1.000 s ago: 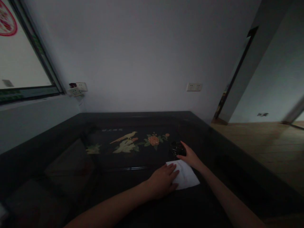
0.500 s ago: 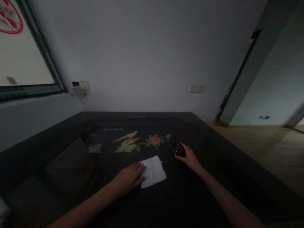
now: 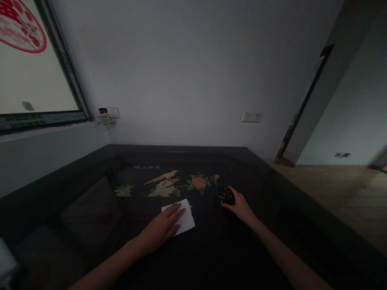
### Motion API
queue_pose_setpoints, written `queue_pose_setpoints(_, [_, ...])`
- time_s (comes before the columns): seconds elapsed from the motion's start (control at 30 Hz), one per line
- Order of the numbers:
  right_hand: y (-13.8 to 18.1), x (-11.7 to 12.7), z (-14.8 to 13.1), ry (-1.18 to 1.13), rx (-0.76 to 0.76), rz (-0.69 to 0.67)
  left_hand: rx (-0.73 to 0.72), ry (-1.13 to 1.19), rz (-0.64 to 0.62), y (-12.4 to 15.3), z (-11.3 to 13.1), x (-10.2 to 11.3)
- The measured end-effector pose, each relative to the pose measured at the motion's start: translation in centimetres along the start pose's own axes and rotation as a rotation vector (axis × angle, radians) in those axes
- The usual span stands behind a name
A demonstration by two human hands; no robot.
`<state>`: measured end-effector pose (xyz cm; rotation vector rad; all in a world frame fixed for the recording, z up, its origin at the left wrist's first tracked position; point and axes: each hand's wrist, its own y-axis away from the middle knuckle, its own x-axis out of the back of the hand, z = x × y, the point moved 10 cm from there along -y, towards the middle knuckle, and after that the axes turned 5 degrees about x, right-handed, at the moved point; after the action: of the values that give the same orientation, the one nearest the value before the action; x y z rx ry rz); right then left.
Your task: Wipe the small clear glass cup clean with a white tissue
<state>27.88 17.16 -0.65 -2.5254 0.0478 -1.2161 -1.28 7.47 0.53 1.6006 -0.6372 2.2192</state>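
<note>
My left hand (image 3: 161, 228) lies flat, fingers stretched out, on a white cloth or tissue (image 3: 185, 217) spread on the dark glossy table (image 3: 229, 257). My right hand (image 3: 238, 204) is curled round a small dark object (image 3: 224, 196) on the table, right of the painted flower; what the object is I cannot make out. The two hands are about a hand's width apart.
The tabletop bears a painted bird and flower inlay (image 3: 169, 183). A grey wall with sockets (image 3: 251, 117) stands behind the table. A window (image 3: 27, 72) is at the left, with more sockets (image 3: 108, 114) beside it. Wooden floor (image 3: 341, 193) and a doorway lie to the right.
My left hand has slid the white cloth leftward across the table, away from the right hand. The right hand has stayed on the dark object.
</note>
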Motion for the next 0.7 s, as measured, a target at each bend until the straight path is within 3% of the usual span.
queue_pose_setpoints(0.17, [-0.1,-2.4,-3.5,-0.066,0.089,-0.025,-0.033,-0.014,-0.082,0.4,-0.6,-1.2])
queue_pose_setpoints(0.47, [-2.0,-8.0,-12.5,-0.092,0.265,-0.180,0.012,-0.109,-0.080,1.3,-2.0,1.0])
queue_pose_setpoints(0.7, [-3.6,-12.0,-17.0,-0.025,0.326,-0.257,-0.040,-0.142,-0.045,0.6,-2.2,2.6])
